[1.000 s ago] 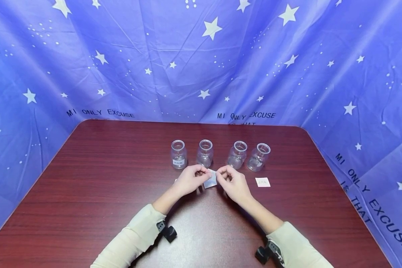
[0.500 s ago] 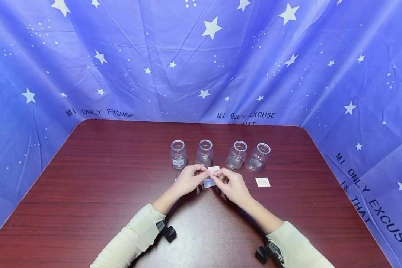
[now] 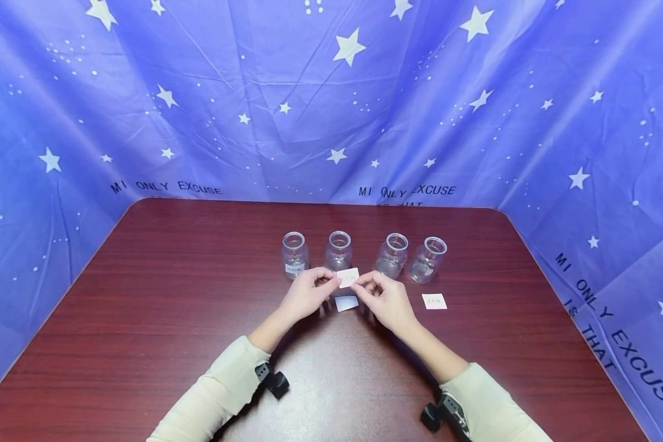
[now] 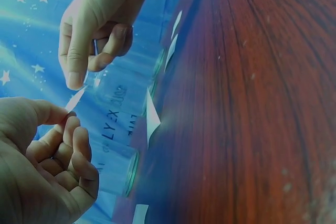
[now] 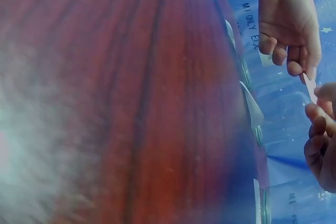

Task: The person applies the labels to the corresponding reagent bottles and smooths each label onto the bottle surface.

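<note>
Between my two hands a small white sticker label with faint writing is stretched in the head view. My left hand pinches its left edge, and my right hand pinches the right edge. Below it on the table lies a bluish-white backing paper, its edge raised in the left wrist view. Just behind the label stands a clear glass jar, its lower part partly hidden. The right wrist view shows the label edge-on between both hands' fingertips.
Several glass jars stand in a row; the leftmost jar bears a white label. Another jar and the rightmost jar stand beyond my right hand. A written label lies on the dark red table at right.
The label has come away from its bluish backing and is now held up by both hands. The backing stays on the table. The jars have not moved.
</note>
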